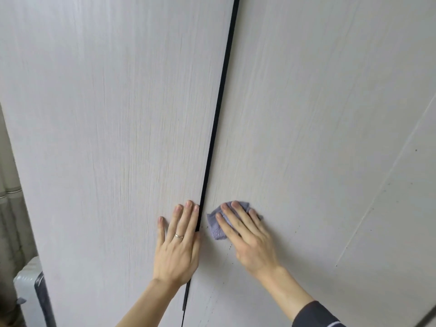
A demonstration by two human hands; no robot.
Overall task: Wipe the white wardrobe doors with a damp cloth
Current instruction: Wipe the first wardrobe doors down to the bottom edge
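Two white, wood-grained wardrobe doors fill the view, the left door [106,138] and the right door [318,138], split by a black vertical strip [218,107]. My left hand [179,241] lies flat on the left door beside the strip, fingers straight, a ring on one finger. My right hand [247,234] presses a small lavender cloth [215,228] flat against the right door just right of the strip. Most of the cloth is hidden under my fingers.
A light grey suitcase with a dark edge [30,286] stands at the lower left beside the wardrobe. Pale curtain folds [9,185] hang along the left edge. A thin seam [389,175] runs diagonally across the right door.
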